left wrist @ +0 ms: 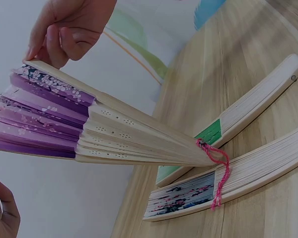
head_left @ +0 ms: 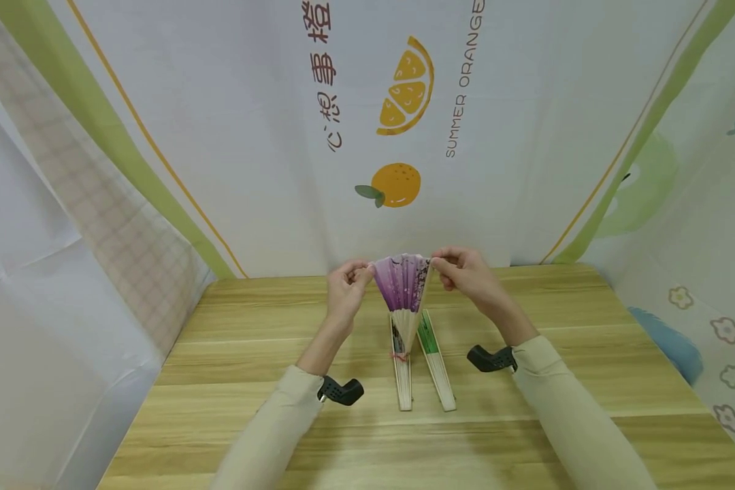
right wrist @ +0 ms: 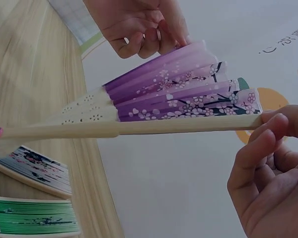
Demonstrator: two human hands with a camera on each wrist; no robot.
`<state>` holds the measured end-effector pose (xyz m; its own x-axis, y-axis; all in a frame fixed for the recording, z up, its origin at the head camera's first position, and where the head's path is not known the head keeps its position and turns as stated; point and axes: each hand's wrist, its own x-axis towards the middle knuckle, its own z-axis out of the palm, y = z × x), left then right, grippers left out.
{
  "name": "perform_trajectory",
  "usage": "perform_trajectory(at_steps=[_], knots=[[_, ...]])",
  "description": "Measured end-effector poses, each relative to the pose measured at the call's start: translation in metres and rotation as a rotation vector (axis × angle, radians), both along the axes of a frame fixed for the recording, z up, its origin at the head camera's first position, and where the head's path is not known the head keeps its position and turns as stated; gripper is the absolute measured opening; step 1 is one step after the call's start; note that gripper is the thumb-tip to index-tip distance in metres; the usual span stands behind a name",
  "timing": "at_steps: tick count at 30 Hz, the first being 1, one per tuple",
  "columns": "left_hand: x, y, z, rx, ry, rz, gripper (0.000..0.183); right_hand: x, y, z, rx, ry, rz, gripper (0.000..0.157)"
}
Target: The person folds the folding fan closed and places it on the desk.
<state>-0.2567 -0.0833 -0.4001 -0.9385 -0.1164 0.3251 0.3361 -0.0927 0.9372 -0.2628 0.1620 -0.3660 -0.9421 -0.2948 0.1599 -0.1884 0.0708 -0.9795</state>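
Observation:
A partly spread purple folding fan (head_left: 402, 282) with blossom print and pale pierced ribs is held up between both hands, its pivot end pointing down. My left hand (head_left: 346, 289) pinches its upper left corner. At the upper right corner my right hand (head_left: 468, 275) pinches the outer guard stick between thumb and fingers. A pink tassel cord (left wrist: 221, 171) hangs from the pivot. Below it on the table lie two folded fans: a dark floral one (left wrist: 181, 198), partly covered by the purple fan in the head view, and a green one (head_left: 437, 361) to its right.
The wooden table (head_left: 251, 422) ends at a white cloth backdrop (head_left: 269, 170) printed with oranges and lettering. More printed cloth (head_left: 698, 272) hangs on the right side, and a checked cloth (head_left: 116, 204) on the left. Each wrist wears a black camera mount (head_left: 341, 391).

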Motion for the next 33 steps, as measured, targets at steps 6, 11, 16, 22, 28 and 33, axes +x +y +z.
perform_trajectory(at_steps=[6, 11, 16, 22, 28, 33], knots=[[0.000, 0.005, -0.001, -0.014, 0.019, 0.011, 0.006, -0.001, -0.005, 0.002, 0.020, 0.014, 0.007, 0.022], [0.001, 0.010, -0.001, -0.035, 0.011, 0.013, 0.010, 0.000, -0.009, 0.004, 0.031, 0.004, 0.004, 0.022], [0.001, 0.014, 0.001, -0.042, 0.008, 0.010, 0.014, -0.001, -0.014, 0.005, 0.044, -0.002, 0.006, 0.024], [0.000, 0.017, 0.001, -0.041, 0.017, 0.001, 0.010, -0.001, -0.017, 0.006, 0.048, -0.004, 0.011, 0.024], [0.000, 0.019, 0.001, -0.043, 0.021, -0.002, 0.003, 0.001, -0.019, 0.005, 0.014, 0.007, 0.012, 0.022], [0.001, 0.021, 0.001, -0.040, 0.001, -0.009, 0.004, 0.003, -0.019, 0.004, -0.003, 0.024, 0.019, 0.021]])
